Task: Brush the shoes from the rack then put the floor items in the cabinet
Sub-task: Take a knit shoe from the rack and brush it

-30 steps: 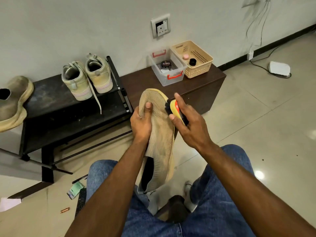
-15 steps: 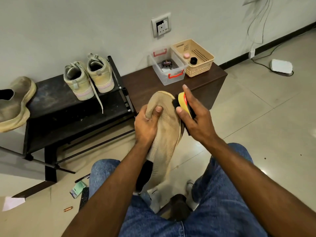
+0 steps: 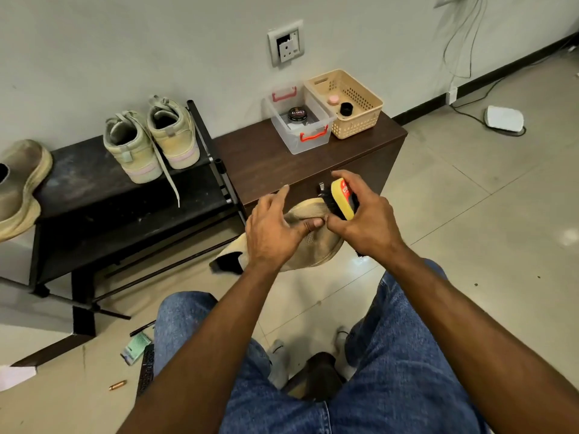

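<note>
A tan knit shoe [image 3: 316, 245] is held out in front of the knees, over the floor [image 3: 470, 233] and just before the dark cabinet [image 3: 282, 158]. It is supported by the left hand [image 3: 275, 233], whose thumb is pressed on the woven upper while the other fingers are spread and mostly straight; how far they wrap the far side cannot quite be made out. The shoe appears to be tipped this way so that the toe is offered to the brush. The brush [image 3: 343, 200] is gripped in the right hand [image 3: 363, 220], fingers curled round its yellow block, black bristles laid against the toe. The block is hard and glossy with a red label; the upper is a soft, porous mesh edged by a paler sole.

On the black metal rack [image 3: 94, 189], whose shelf looks dusty, a pair of pale high-top sneakers [image 3: 153, 142] is stood heels outward, one lace hanging over the edge, and a worn olive shoe [image 3: 22, 186] is laid at the left. These are judged to be waiting for brushing.

On the cabinet top are set a clear plastic box [image 3: 300, 120] with red clips, holding a round polish tin [image 3: 296, 115], and a perforated beige basket [image 3: 347, 101]. The floor items lie by the left knee: a green packet [image 3: 135, 348], a dark flat object [image 3: 147, 368] and a small copper-coloured piece [image 3: 117, 385].
</note>
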